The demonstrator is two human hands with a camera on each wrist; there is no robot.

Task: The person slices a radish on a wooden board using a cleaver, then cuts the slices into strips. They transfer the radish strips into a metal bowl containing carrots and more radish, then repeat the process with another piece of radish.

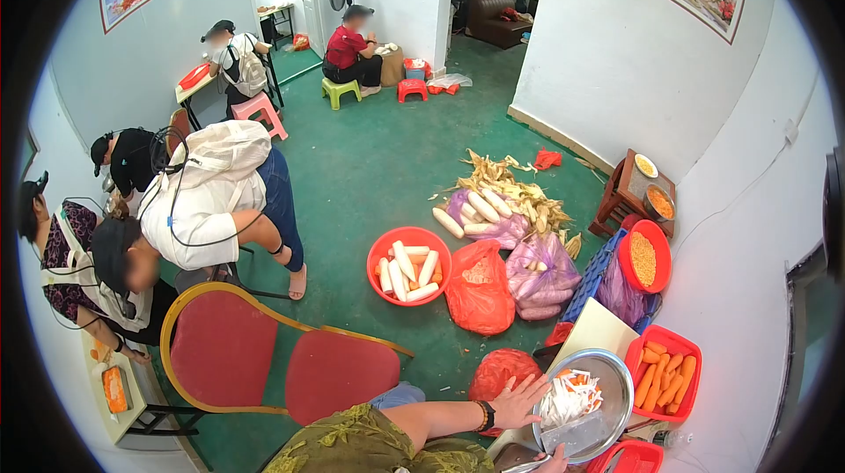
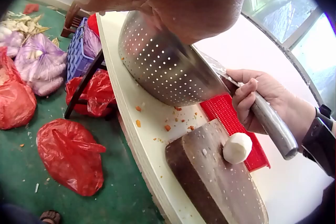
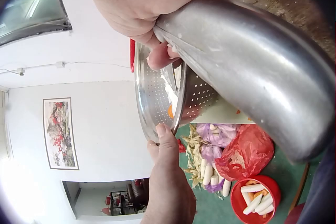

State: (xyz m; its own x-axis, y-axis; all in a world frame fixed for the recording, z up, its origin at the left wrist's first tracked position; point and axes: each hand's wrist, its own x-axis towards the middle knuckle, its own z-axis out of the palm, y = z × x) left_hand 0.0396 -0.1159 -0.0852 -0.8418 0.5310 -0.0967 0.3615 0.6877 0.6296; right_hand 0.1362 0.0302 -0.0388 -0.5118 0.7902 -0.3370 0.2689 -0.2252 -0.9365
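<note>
My right hand (image 2: 265, 98) grips the metal handle of a cleaver (image 2: 273, 124). In the head view the cleaver's broad blade (image 1: 574, 431) lies over a steel colander (image 1: 627, 389), beside white and orange vegetable strips (image 1: 570, 396). My left hand (image 1: 518, 401) touches the near-left rim of that colander with fingers spread; the right wrist view shows its thumb (image 3: 166, 136) at the rim. Below the colander, a thick chopping board (image 2: 205, 169) carries a peeled white radish piece (image 2: 237, 148) and small scraps. My left hand is large and blurred in its own wrist view.
A red basket of carrots (image 1: 666, 376) stands right of the colander. Red bags (image 1: 480, 288), purple bags (image 1: 541, 275) and a red basin of white radishes (image 1: 409, 264) are on the green floor. Chairs (image 1: 343, 372) stand left; several people work further off.
</note>
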